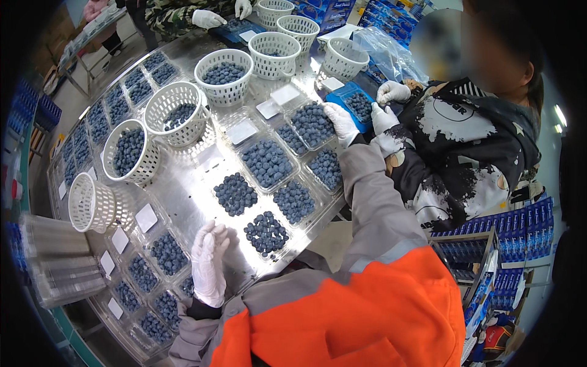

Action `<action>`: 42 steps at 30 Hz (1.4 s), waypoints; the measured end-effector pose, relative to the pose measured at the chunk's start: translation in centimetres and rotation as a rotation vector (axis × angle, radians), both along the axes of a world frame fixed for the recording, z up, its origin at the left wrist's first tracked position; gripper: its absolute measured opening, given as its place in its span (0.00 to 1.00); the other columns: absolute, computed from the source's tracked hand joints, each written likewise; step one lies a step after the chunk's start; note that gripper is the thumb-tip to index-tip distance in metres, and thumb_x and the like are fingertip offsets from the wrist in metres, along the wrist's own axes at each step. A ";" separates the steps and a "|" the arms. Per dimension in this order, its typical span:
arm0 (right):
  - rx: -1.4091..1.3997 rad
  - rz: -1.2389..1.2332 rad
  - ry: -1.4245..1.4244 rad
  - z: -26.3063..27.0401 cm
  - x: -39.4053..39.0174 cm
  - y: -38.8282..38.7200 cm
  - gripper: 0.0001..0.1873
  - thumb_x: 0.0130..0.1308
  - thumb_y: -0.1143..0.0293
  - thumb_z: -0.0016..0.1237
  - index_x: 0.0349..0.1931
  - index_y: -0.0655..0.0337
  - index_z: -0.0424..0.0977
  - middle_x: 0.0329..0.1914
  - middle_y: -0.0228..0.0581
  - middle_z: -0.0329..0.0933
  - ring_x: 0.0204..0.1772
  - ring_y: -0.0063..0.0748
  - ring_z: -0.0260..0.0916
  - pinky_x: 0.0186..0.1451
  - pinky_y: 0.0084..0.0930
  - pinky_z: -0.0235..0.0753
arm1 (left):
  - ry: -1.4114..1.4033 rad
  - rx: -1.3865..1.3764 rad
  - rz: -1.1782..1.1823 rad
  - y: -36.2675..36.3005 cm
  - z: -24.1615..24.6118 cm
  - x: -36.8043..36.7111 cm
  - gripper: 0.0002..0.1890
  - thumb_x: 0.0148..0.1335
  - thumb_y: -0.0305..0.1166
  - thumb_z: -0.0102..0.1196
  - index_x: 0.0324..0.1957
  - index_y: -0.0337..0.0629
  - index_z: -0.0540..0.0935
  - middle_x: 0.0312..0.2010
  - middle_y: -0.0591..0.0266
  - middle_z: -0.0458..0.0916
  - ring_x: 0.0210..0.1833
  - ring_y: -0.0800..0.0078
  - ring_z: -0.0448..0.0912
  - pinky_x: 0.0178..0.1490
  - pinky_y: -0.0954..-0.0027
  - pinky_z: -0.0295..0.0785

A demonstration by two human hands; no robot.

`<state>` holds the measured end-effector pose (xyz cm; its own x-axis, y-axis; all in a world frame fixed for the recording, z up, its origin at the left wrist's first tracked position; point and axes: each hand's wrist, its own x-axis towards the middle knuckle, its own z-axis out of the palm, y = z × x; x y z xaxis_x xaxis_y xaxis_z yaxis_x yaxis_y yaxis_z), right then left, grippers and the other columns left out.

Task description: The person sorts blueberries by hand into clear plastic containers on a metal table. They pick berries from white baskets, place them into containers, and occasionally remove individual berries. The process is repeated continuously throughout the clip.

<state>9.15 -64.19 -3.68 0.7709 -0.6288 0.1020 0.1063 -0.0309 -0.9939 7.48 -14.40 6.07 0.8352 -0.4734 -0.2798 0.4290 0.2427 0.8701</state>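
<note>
My left hand (211, 264), in a white glove, hovers at the near edge of the metal table (183, 197), holding nothing visible. Clear punnets of blueberries (167, 254) lie to its left. My gloved right hand (341, 124) grips the right edge of a clear plastic punnet of blueberries (312, 125), which overlaps another punnet (290, 138); the thumb is partly hidden. Nearer me are more filled punnets (267, 163) and two blueberry piles (235, 193) (266, 233) on the bright tabletop; whether clear trays lie beneath them is hard to tell.
White perforated baskets (174, 112) stand across the table, some with blueberries. Filled punnets (96, 121) line the far left edge; clear containers (64, 270) are stacked at left. A co-worker's gloved hands (385, 117) are by a blue tray (351, 103) at right; another person's hands (208, 19) work beyond.
</note>
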 end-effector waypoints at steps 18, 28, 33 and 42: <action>-0.621 -0.138 0.306 -1.8 0.6 0.3 0.23 0.72 0.60 0.49 0.59 0.67 0.74 0.59 0.58 0.76 0.63 0.53 0.72 0.67 0.38 0.68 | 0.098 0.195 -0.047 1.5 -2.5 -2.2 0.24 0.75 0.41 0.50 0.66 0.38 0.70 0.56 0.62 0.79 0.60 0.72 0.76 0.63 0.68 0.70; 0.346 0.627 0.043 14.2 -2.4 24.7 0.32 0.74 0.68 0.50 0.73 0.71 0.54 0.54 0.44 0.77 0.52 0.27 0.76 0.55 0.23 0.77 | 0.001 0.223 -0.275 3.8 -3.3 -3.8 0.20 0.78 0.38 0.43 0.59 0.32 0.76 0.44 0.59 0.84 0.52 0.74 0.79 0.58 0.72 0.72; 0.044 0.946 0.284 5.6 2.1 36.4 0.31 0.73 0.72 0.47 0.72 0.74 0.54 0.54 0.41 0.75 0.47 0.26 0.75 0.53 0.22 0.77 | 0.147 0.081 -0.095 5.3 -2.3 -4.8 0.20 0.77 0.41 0.46 0.61 0.36 0.75 0.48 0.62 0.82 0.48 0.82 0.77 0.54 0.77 0.72; 0.059 0.832 0.659 0.1 7.1 45.3 0.11 0.62 0.71 0.56 0.38 0.63 0.68 0.21 0.36 0.73 0.17 0.24 0.66 0.15 0.24 0.64 | 0.131 0.117 0.204 12.4 -3.4 -7.3 0.20 0.76 0.41 0.48 0.60 0.37 0.75 0.48 0.63 0.83 0.48 0.82 0.77 0.54 0.77 0.71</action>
